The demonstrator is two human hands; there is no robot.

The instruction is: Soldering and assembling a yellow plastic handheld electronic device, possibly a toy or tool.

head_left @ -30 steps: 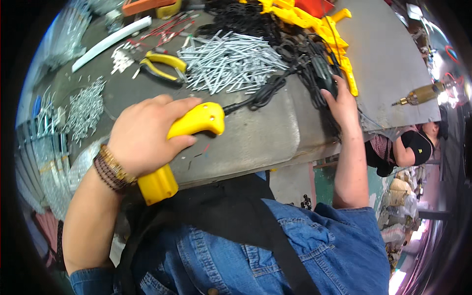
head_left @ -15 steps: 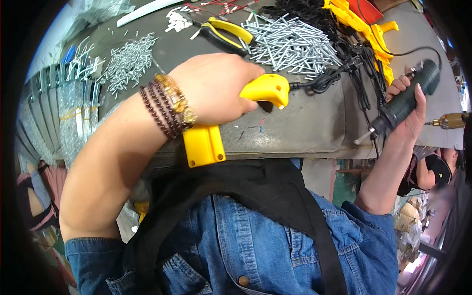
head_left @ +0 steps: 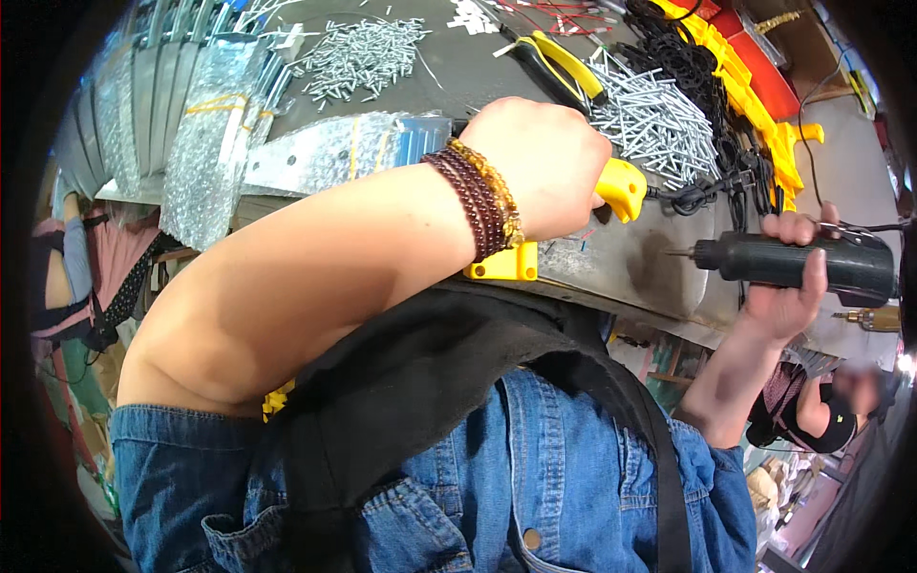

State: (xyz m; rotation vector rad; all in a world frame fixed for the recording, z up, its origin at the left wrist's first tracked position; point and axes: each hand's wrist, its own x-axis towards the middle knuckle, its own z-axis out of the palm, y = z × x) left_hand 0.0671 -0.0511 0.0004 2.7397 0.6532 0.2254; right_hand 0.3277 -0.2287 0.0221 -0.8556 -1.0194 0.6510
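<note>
My left hand (head_left: 535,172) is closed around a yellow plastic tool housing (head_left: 623,189) near the bench's front edge. Its rounded handle end sticks out past my fingers, and a flat part with holes shows below my wrist; my hand hides the middle. A black cord (head_left: 702,194) leaves the handle end. At the right, my right hand (head_left: 785,301) grips a black electric screwdriver (head_left: 855,267), held nearly level. The thin bit points left toward the housing, apart from it.
On the grey bench (head_left: 669,263) lie long screws (head_left: 659,124), short screws (head_left: 363,57) and yellow-black pliers (head_left: 564,72). Bubble-wrapped metal strips (head_left: 205,143) stand at the left. More yellow housings (head_left: 735,72) and a red bin (head_left: 759,72) are far right. Another person (head_left: 821,411) sits at the right.
The screwdriver has turned from slanting down-left to nearly level, its bit toward the housing. My view has shifted, so the bench things appear further right. My left hand still holds the housing.
</note>
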